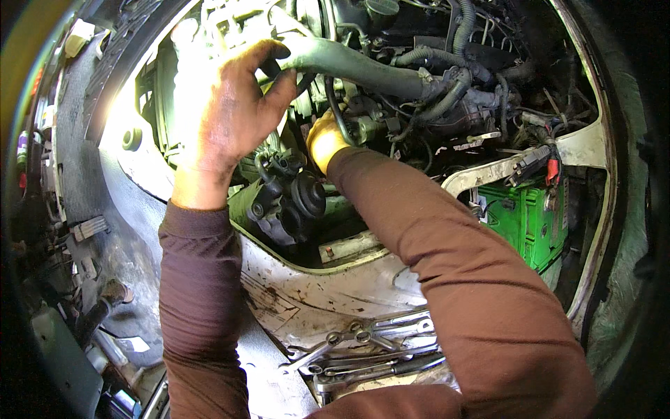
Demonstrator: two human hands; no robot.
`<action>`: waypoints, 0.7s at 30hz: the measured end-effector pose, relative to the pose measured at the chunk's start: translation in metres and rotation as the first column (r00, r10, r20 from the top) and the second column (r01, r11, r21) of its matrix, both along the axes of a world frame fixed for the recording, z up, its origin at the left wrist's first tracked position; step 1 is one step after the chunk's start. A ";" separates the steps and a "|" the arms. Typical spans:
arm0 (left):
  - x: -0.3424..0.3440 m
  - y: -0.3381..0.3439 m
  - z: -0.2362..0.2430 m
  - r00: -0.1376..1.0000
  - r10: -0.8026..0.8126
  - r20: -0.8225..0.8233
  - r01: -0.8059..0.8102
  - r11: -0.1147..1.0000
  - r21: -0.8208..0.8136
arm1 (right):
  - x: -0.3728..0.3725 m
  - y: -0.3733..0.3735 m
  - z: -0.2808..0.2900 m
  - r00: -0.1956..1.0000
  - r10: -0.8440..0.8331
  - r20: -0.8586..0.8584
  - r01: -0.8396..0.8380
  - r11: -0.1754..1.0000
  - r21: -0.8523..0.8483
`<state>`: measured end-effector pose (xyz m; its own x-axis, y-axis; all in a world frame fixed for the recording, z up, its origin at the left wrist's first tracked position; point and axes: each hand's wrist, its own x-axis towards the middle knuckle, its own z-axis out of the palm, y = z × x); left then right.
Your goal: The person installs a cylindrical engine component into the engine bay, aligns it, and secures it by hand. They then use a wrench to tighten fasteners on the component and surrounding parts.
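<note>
My left hand (234, 108) is raised over the engine bay, its back toward me, with thumb and forefinger apart beside the near end of a thick grey-green hose (349, 66). Strong glare washes out its other fingers. Deeper in, my right hand (324, 142) reaches down among the engine parts behind a thin black hose (335, 105). Its fingers are hidden, so what it touches does not show. Below and between the two hands sits a black, rounded engine part (300, 202) with small fittings.
Several wrenches (377, 342) and a ratchet (349, 379) lie on the dirty white front panel (328, 297) near me. A green battery (523, 223) stands at right, by loose wiring and a red-sleeved connector (553, 171). Corrugated hoses (464, 28) cross the far side.
</note>
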<state>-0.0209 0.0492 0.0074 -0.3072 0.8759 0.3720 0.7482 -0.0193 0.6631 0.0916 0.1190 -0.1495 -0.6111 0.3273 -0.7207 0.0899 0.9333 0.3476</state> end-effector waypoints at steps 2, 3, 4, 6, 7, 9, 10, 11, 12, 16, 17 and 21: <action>0.000 0.003 0.000 1.000 -0.001 -0.022 0.001 1.000 0.008 | 0.005 0.003 -0.006 0.999 0.036 -0.011 -0.037 0.999 -0.019; -0.003 0.005 -0.002 0.998 -0.013 -0.058 0.018 0.997 0.076 | 0.005 0.005 -0.011 0.998 0.058 -0.022 -0.059 0.998 -0.028; -0.005 0.007 -0.005 0.995 -0.024 -0.094 0.037 0.989 0.143 | 0.006 0.003 -0.016 0.996 0.060 -0.071 -0.059 0.998 0.017; -0.001 0.000 0.003 0.997 0.016 -0.075 -0.014 0.999 0.034 | 0.005 0.003 -0.019 0.997 0.070 -0.038 -0.071 0.997 -0.014; 0.000 -0.001 0.002 0.997 0.020 -0.073 -0.018 1.000 0.018 | 0.004 0.003 -0.018 0.997 0.074 -0.020 -0.075 0.997 -0.031; 0.000 -0.002 0.001 0.997 0.030 -0.071 -0.031 1.000 -0.007 | -0.002 0.005 -0.012 0.997 0.064 0.049 -0.059 0.993 -0.106; -0.004 -0.002 -0.006 0.999 0.014 -0.051 -0.013 1.000 0.015 | -0.006 0.003 -0.008 0.997 0.033 0.068 -0.026 0.994 -0.108; -0.009 -0.001 -0.006 0.997 0.008 -0.071 -0.006 0.999 0.036 | -0.009 0.002 -0.005 0.996 0.002 0.087 0.008 0.994 -0.111; -0.008 0.001 -0.005 0.996 -0.005 -0.086 0.010 0.998 0.058 | -0.005 0.004 -0.009 0.997 0.009 0.074 -0.001 0.993 -0.117; -0.007 0.008 -0.005 0.994 0.011 -0.113 0.002 0.994 0.113 | 0.004 0.010 -0.021 1.000 -0.006 -0.022 0.004 0.996 -0.094; -0.005 0.007 -0.004 0.994 0.015 -0.107 -0.005 0.996 0.091 | 0.005 0.010 -0.022 0.998 -0.020 -0.058 0.016 0.997 -0.078; -0.002 0.008 -0.008 0.999 0.038 0.011 -0.038 0.998 0.056 | 0.006 0.001 -0.006 0.998 0.000 -0.061 -0.004 0.998 -0.069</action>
<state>-0.0234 0.0574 -0.0004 -0.3438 0.8415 0.4167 0.7424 -0.0282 0.6694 0.0974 0.1203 -0.1550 -0.6551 0.2764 -0.7032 0.1067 0.9552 0.2761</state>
